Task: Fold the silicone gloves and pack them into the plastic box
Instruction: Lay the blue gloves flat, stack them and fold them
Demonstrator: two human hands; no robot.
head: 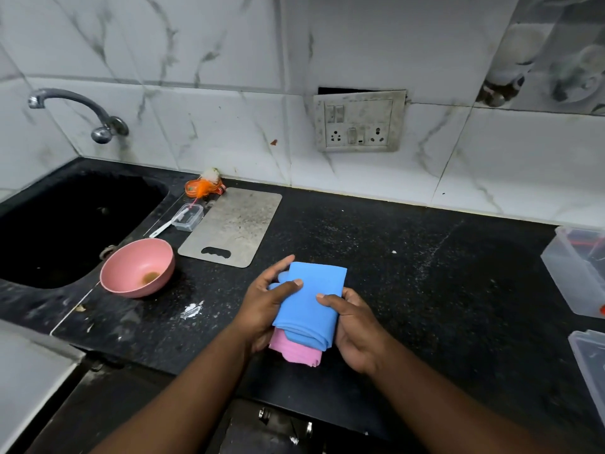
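A folded blue silicone glove [311,303] lies on top of a folded pink glove [296,352], and I hold both as one stack just above the black counter near its front edge. My left hand [266,306] grips the stack's left side, thumb on top of the blue glove. My right hand [355,329] grips the right side, thumb pressed on the blue surface. Blue glove fingers peek out behind my left hand. The clear plastic box [569,273] stands open at the counter's right edge; its lid [589,365] lies in front of it.
A pink bowl [137,267] sits left of my hands, beside the black sink [65,224]. A steel cutting board [232,226] lies behind, with a small clear container [188,217] and an orange object [203,186]. A tap [78,109] and a socket plate [358,121] are on the tiled wall.
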